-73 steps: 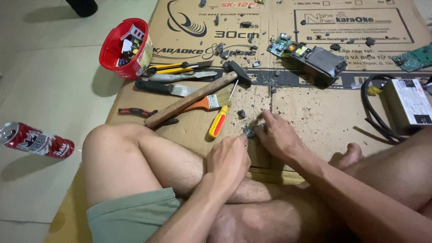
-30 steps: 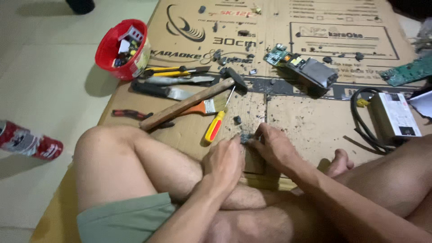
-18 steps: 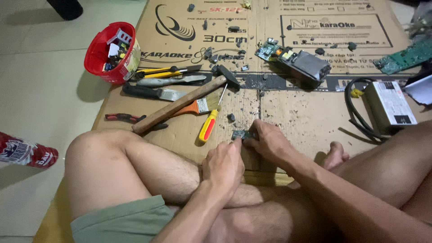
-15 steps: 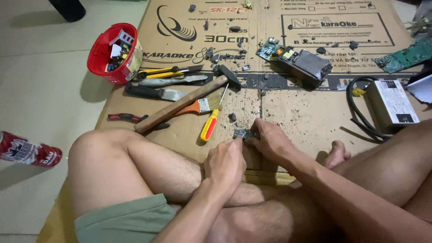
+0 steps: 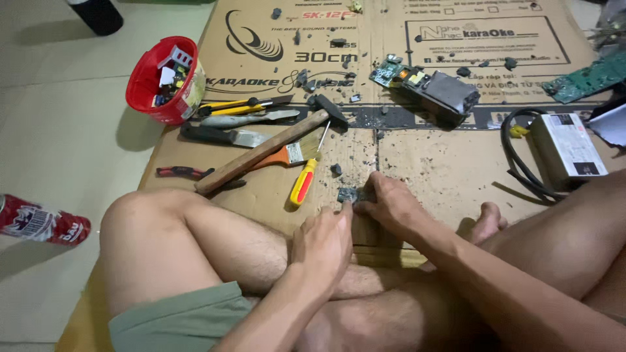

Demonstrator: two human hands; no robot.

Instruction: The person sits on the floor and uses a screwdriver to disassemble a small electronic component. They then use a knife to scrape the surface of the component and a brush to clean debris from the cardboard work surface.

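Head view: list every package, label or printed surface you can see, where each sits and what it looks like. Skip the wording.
Flattened cardboard box: spread on the floor under the tools, brown with black printing.
Drink can: lying on the floor at far left, red with white and dark markings.
Grey metal unit: right edge of the cardboard beside a black cable, boxy, with a pale label and dark patch on top.

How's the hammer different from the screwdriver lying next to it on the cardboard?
The hammer has a long bare wooden handle and dark metal head; the screwdriver has a short yellow-and-red handle and thin metal shaft. The hammer is much longer and thicker. The hammer lies at a shallow diagonal; the screwdriver lies steeper, its handle towards the person. Both lie flat on the cardboard, in neither hand.
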